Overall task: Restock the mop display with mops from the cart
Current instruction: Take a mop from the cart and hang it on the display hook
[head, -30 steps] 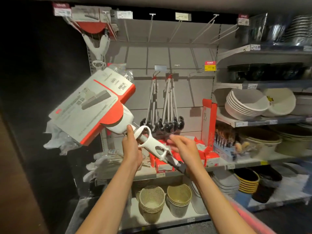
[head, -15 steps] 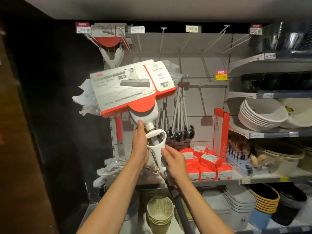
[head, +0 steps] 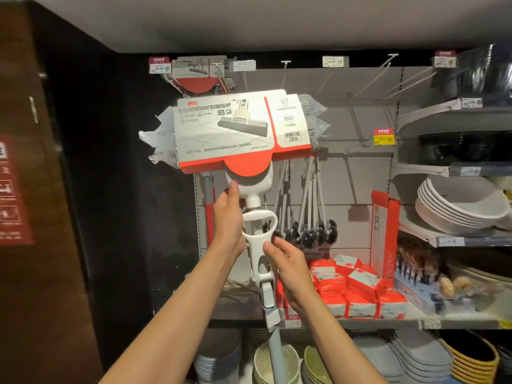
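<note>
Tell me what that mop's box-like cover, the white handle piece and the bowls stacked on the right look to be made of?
The cover looks like matte printed cardboard, with crisp folded edges, over crinkly clear plastic wrap. The white handle piece seems to be smooth moulded plastic with a faint sheen. The stacked bowls look like matte plastic or melamine; ceramic cannot be ruled out.
</note>
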